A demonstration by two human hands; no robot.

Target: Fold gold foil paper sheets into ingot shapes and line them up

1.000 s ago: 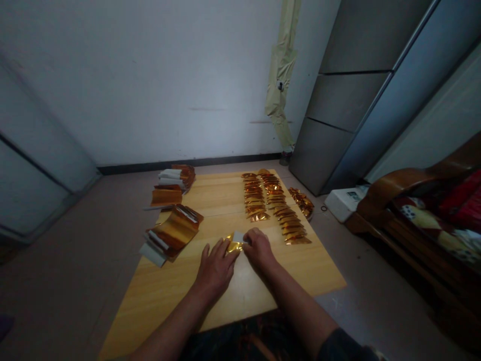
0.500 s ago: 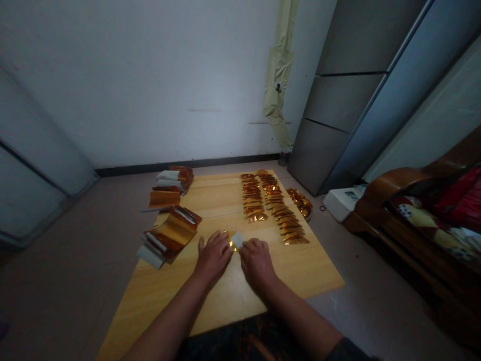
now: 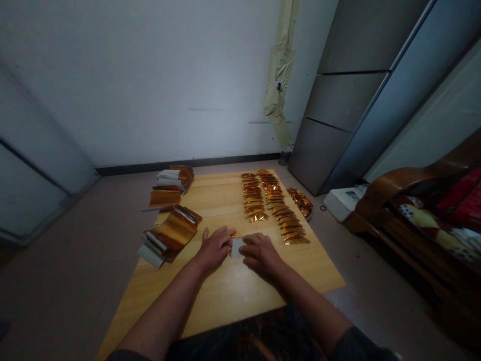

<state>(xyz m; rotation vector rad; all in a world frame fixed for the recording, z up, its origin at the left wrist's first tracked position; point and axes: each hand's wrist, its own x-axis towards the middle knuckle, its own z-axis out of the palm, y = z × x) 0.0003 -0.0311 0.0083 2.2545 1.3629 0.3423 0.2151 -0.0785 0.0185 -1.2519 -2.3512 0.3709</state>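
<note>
A small sheet of gold foil paper [image 3: 237, 248] lies on the table between my hands, its pale grey back facing up and a strip of gold showing along the far edge. My left hand [image 3: 217, 246] grips its left side, thumb held out and the other fingers pointing to the right. At the right edge, my right hand [image 3: 261, 254] has its curled fingers on the paper. Two rows of folded gold foil pieces [image 3: 252, 196] stand further back on the right. Stacks of unfolded foil sheets [image 3: 176, 230] lie to the left. The fingertips partly hide the paper.
The wooden table [image 3: 221, 306] stands before a white wall. Beyond its right edge, a round container [image 3: 300, 201] is heaped with folded gold pieces. A grey refrigerator [image 3: 338, 100], a white box [image 3: 340, 203] and a wooden bench [image 3: 398, 195] are on the right.
The paper has turned and lies more squarely, with more of its grey back visible. My right hand's fingers have loosened and shifted slightly; my left fingers have moved up along the paper.
</note>
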